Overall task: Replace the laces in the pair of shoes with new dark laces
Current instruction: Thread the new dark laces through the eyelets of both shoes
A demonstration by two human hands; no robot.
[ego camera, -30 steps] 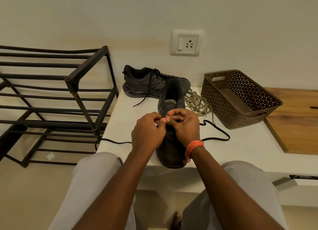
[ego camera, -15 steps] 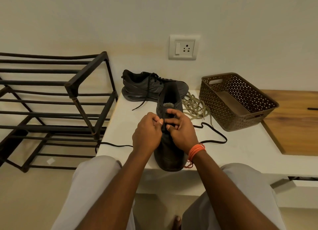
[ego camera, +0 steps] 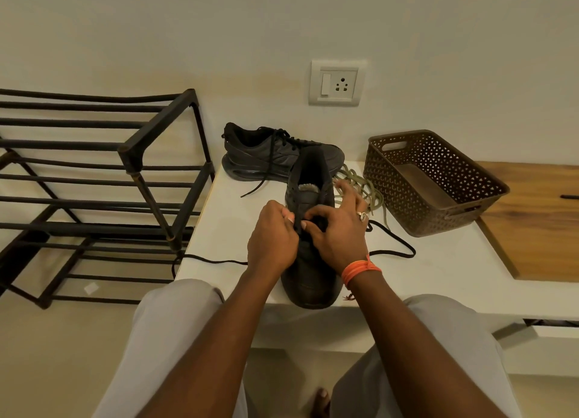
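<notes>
Our fingers (ego camera: pixel 308 226) meet over the eyelet rows of the near black leather shoe (ego camera: pixel 308 261), which stands on the white desk (ego camera: pixel 438 267) with its toe toward us. The left hand (ego camera: pixel 271 240) is curled and pinches at the left row; the right hand (ego camera: pixel 340 233) pinches with thumb and forefinger while its other fingers fan out. We cannot tell for certain whether the tip of the new thin dark lace (ego camera: pixel 394 248) is what they hold, since the lace trails out on both sides of the shoe.

To thread well, we judge we should keep the tip stiff, feed it squarely through the eyelet, then draw both ends even. The second black shoe (ego camera: pixel 269 154), already laced, lies behind, beside the heap of old olive laces (ego camera: pixel 363 186).
</notes>
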